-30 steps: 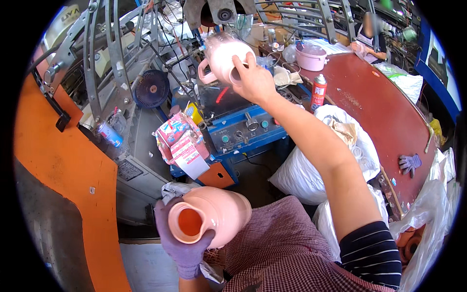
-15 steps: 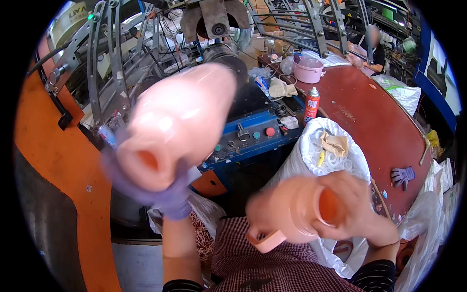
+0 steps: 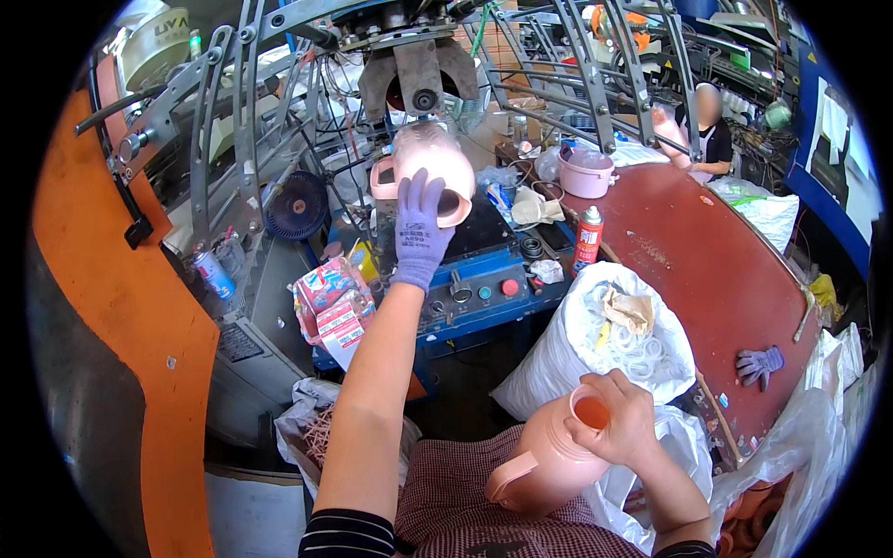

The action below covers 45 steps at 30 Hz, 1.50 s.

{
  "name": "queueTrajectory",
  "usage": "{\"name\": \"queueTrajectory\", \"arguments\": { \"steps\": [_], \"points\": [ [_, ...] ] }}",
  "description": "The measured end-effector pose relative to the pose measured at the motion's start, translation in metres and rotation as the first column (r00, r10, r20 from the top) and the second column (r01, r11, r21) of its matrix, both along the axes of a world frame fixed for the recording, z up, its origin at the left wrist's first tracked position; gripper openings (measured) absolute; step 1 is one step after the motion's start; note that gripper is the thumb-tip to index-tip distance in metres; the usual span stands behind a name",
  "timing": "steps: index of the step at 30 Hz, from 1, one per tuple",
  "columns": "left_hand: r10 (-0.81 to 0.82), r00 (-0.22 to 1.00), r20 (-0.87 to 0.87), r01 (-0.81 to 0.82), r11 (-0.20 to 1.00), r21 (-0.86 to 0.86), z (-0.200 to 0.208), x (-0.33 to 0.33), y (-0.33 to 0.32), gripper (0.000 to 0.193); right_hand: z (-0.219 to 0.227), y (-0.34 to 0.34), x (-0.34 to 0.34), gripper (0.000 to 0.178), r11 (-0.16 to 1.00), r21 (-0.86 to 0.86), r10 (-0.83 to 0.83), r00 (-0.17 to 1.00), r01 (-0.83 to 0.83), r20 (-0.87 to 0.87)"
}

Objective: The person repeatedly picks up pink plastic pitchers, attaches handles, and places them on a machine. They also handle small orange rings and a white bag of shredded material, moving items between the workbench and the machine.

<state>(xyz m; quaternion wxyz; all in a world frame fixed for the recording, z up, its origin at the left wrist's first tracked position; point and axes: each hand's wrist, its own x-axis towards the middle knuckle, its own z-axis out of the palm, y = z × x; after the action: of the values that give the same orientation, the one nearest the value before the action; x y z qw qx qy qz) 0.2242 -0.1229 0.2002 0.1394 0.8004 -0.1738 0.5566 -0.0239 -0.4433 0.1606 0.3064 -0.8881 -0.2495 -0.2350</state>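
My left hand (image 3: 422, 232), in a purple work glove, reaches forward and grips a glossy pink plastic jug (image 3: 433, 158) near its open mouth. That jug lies on its side below the metal clamp of the machine (image 3: 423, 79), its handle pointing left and its mouth toward me. Whether its far end touches the machine I cannot tell. Close to my lap, my bare right hand (image 3: 621, 418) holds a second pink jug (image 3: 553, 456) round its neck. This jug is tilted, its mouth toward the upper right and its handle on the lower left.
A blue control panel (image 3: 484, 290) with buttons sits beneath the clamp. To its right stand a white sack (image 3: 549, 358) of clear rings, a red spray can (image 3: 588, 239) and a pink tub (image 3: 586, 174). A loose glove (image 3: 760, 366) lies on the red table (image 3: 693, 279). A co-worker (image 3: 709, 130) is beyond.
My left hand has carried its jug forward and up to the machine, turning it. My right hand has brought the other jug slightly lower and tilted it more upright.
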Motion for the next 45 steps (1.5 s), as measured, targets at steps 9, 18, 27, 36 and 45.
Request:
{"name": "queueTrajectory", "arguments": {
  "steps": [9,18,27,36,45],
  "points": [
    [-0.001,0.997,-0.071,0.011,0.991,0.135,0.005,0.005,0.012,0.068,-0.008,0.000,0.004,0.051,1.000,0.011,-0.007,1.000,0.006,0.027],
    [-0.007,0.997,-0.071,0.018,0.986,0.167,0.009,0.003,0.015,0.068,-0.014,0.010,0.017,0.055,0.998,0.049,0.029,1.000,-0.030,0.005],
    [-0.019,0.998,-0.066,0.033,0.977,0.213,0.011,0.006,0.019,0.062,-0.007,0.019,0.013,0.057,0.996,0.060,0.058,0.996,-0.062,0.065],
    [-0.759,0.276,-0.589,0.619,0.609,-0.496,-0.021,-0.191,-0.107,0.077,-0.034,-0.027,-0.025,0.068,0.881,0.452,0.093,0.988,-0.138,0.120],
    [-0.535,0.176,-0.826,0.545,0.752,-0.371,-0.032,-0.214,-0.103,0.090,-0.140,-0.293,-0.141,0.016,0.442,0.282,-0.860,0.492,0.852,-0.138]
  ]
}}
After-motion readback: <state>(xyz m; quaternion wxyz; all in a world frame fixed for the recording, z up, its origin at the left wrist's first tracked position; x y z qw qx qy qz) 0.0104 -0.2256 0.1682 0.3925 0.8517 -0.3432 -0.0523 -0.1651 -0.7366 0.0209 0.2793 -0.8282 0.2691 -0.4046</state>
